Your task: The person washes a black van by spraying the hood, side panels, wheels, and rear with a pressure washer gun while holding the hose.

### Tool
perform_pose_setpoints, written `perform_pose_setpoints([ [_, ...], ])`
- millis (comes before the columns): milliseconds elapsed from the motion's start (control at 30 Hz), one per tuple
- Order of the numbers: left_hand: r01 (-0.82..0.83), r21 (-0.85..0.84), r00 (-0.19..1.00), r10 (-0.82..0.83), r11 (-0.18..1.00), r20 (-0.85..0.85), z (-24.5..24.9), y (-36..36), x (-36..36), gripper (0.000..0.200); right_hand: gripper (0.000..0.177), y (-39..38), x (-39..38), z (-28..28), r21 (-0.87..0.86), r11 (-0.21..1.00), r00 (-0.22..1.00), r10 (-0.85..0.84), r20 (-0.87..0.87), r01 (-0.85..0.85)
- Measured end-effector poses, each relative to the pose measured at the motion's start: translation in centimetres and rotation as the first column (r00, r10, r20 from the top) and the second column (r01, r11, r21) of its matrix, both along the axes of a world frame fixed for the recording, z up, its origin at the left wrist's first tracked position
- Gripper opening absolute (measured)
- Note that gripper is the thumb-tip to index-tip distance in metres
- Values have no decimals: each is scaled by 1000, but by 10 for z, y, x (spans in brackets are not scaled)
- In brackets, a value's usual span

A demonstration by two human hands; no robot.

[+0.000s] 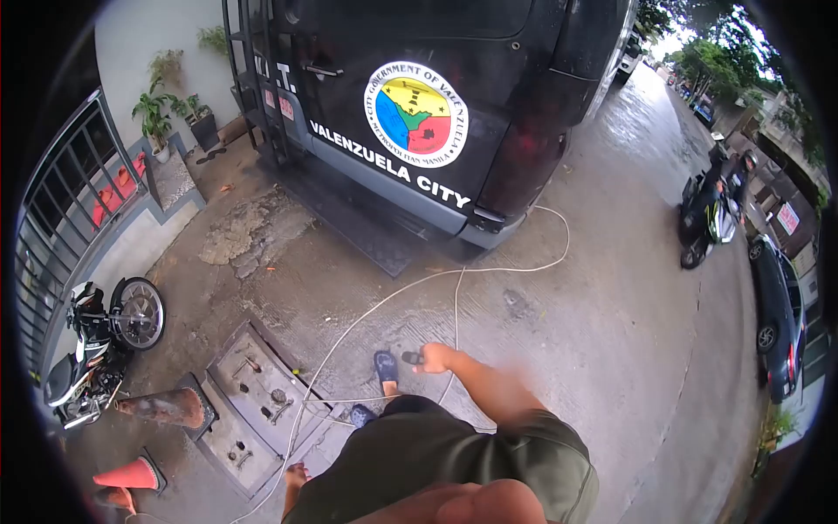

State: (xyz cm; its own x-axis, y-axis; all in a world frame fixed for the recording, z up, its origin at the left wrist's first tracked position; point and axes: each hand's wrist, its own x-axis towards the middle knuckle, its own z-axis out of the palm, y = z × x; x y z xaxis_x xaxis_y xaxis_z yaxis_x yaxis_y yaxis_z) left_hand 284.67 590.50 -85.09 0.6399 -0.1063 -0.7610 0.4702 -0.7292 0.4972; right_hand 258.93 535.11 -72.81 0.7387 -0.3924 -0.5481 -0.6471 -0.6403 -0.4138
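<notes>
My right hand [433, 358] is stretched out in front of me, its fingers closed on a small dark object [412, 357] that I cannot make out. Low in the view, beside my body, my left hand [298, 474] has its fingers curled; whether it holds anything is too small to tell. A pale hose [374, 307] runs in loops over the wet concrete, passing near both hands and on to the rear of a black van [349, 175]. Blue shoes [385, 367] are on my feet.
Left of me lie metal covers [253, 384] with tools and parts on them, worn cones [166, 408] and a parked motorcycle [96, 341]. A railing [70, 183] stands farther left. On the right, a rider on a motorcycle [717, 210] is in the road near a dark car [777, 306].
</notes>
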Motion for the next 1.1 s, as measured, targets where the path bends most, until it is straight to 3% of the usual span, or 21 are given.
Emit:
perform_pose_setpoints([
  [67,-270,-14,960,270,963,76,-4,2,1,34,69,1,-6,29,-52,998,998,-41,40,43],
  [167,-399,-231,916,394,887,-70,-32,13,-5,33,70,1,-26,85,-140,969,971,-183,155,205],
  [200,-244,-83,969,240,966,-60,-37,17,-7,37,68,3,-32,120,-173,942,948,-256,188,288],
  [300,-2,6,994,1,1000,110,-48,14,-22,47,71,-10,-47,236,-259,773,800,-479,361,579],
  [333,74,41,982,-80,996,171,-52,7,-21,50,70,-25,-59,259,-350,679,739,-438,511,645],
  [367,149,84,959,-164,985,229,-56,2,-17,54,71,-21,-59,319,-331,608,671,-495,553,722],
  [467,279,256,843,-364,926,396,-66,-9,-18,58,56,-20,-73,441,-473,424,620,-341,706,772],
  [567,300,189,926,-333,935,179,-73,-29,-10,46,45,-11,-69,527,-490,380,588,-205,782,785],
  [600,165,-7,983,-164,986,79,-75,-34,-9,41,44,-11,-64,542,-452,382,537,-154,829,806],
  [667,-191,-327,968,123,926,-217,-77,-49,-8,33,44,-21,-53,557,-430,361,478,-49,877,828],
  [767,-121,-150,987,102,981,-125,-58,-64,-7,25,46,-53,-39,563,-431,293,426,82,901,854],
  [900,-114,-171,992,102,979,-80,-38,-78,-16,28,53,-95,-25,574,-322,285,340,-15,940,903],
  [1033,-77,-116,997,76,990,-11,-33,-78,-47,34,56,-114,-21,594,-276,349,243,137,960,895],
  [1100,-148,-118,989,147,982,-17,-33,-74,-72,35,57,-118,-20,607,-244,377,219,107,970,894],
])
